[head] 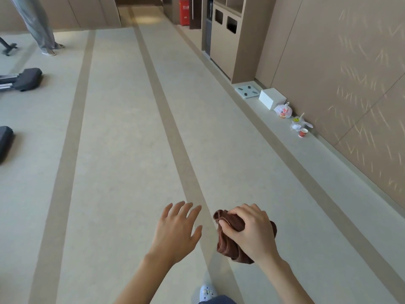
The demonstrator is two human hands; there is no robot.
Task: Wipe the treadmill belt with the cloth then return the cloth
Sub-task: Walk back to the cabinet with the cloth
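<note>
Hands reach forward; left hand (175,231) splayed, seemingly empty; right hand (249,231) clutches bunched cloth (228,245).

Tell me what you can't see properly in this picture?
All in the head view:
- Cloth: bunched up, partly covered by the right hand.
- Black machines: cut off by the left edge, so whether one is a treadmill is unclear.
- Another person: only legs show; the top edge cuts the rest.
- Red cup: too small to see inside.
</note>
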